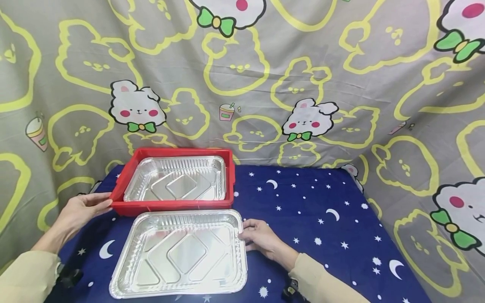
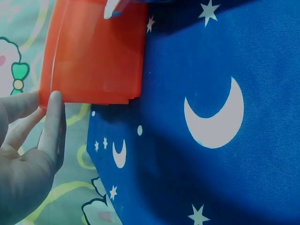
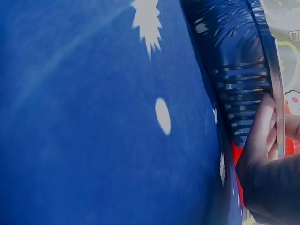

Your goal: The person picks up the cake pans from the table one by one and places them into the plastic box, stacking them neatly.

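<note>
A red plastic bin (image 1: 174, 205) stands at the back left of the table, with a silver foil pan (image 1: 183, 186) lying inside it. My left hand (image 1: 81, 211) pinches the bin's rim at its front left corner; in the left wrist view, thumb and fingers (image 2: 52, 124) meet at the red corner. In front of the bin is a second foil pan (image 1: 186, 252), tilted a little toward me. My right hand (image 1: 264, 239) grips that pan's right rim. The right wrist view shows the fingers against its ribbed outer side (image 3: 246, 96).
A dark blue cloth (image 1: 303, 219) with white moons and stars covers the table. Behind and at both sides hangs a grey curtain (image 1: 246, 139) with cartoon rabbits. The bin's back edge is close to the curtain.
</note>
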{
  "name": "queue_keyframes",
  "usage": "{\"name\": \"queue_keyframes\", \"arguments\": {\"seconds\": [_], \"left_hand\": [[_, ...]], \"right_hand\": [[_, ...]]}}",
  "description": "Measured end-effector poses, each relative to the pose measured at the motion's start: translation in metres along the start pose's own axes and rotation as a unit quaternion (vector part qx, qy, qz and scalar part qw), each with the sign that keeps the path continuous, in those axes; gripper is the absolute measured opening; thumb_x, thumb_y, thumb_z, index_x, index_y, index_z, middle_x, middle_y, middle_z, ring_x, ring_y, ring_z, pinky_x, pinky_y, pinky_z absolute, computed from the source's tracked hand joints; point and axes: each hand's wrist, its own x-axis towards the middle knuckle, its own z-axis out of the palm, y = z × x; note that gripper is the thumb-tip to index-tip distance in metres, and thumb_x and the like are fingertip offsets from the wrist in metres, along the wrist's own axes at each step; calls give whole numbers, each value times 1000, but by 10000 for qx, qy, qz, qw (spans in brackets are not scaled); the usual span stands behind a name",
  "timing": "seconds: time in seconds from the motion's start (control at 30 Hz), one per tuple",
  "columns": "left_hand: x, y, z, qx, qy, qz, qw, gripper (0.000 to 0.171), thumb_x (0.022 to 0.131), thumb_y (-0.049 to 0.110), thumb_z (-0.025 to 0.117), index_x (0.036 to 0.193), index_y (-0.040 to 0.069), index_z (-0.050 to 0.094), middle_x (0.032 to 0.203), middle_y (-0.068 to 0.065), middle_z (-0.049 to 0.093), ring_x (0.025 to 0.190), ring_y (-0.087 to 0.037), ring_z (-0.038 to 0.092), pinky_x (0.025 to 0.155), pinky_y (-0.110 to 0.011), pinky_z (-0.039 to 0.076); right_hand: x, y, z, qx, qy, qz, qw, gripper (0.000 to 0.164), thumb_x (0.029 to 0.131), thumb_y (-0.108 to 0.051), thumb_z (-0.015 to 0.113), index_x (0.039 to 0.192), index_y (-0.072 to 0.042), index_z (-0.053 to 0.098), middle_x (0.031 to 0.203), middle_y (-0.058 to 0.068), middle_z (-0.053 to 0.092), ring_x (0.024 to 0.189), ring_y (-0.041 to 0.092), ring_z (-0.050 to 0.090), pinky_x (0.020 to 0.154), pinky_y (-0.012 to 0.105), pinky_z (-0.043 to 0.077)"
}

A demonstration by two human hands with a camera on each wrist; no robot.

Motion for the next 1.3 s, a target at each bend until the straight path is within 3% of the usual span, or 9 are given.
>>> {"name": "queue_keyframes", "arguments": {"seconds": [0.23,0.77,1.0,1.3], "left_hand": [[0,1,0,261,-7,-100,9996,66,103,14,68,145,-27,39,98,27,70,85,4,76,76,-13,62],[2,1,0,359,36,-171,9992,71,102,20,72,147,-24,40,100,27,68,87,4,76,79,-16,63],[1,2,1,478,61,-199,9986,71,102,22,71,148,-23,40,107,19,70,88,3,76,80,-17,63],[1,1,-2,226,-19,-131,9997,67,101,15,71,145,-27,40,99,23,71,86,3,76,78,-16,63]], "right_hand": [[-6,-2,-12,-27,-82,15,10000,38,82,1,70,118,7,58,85,0,74,75,11,72,65,30,66],[-11,-2,-36,-196,24,3,9998,42,82,-1,70,121,8,58,90,4,75,79,16,75,70,36,67],[-13,-3,-42,-301,65,-36,9995,44,83,-2,70,123,10,58,89,3,75,78,15,74,68,34,66],[-22,-10,-50,-378,77,-89,9992,44,84,-3,69,125,11,57,89,3,77,80,15,75,68,33,67]]}}
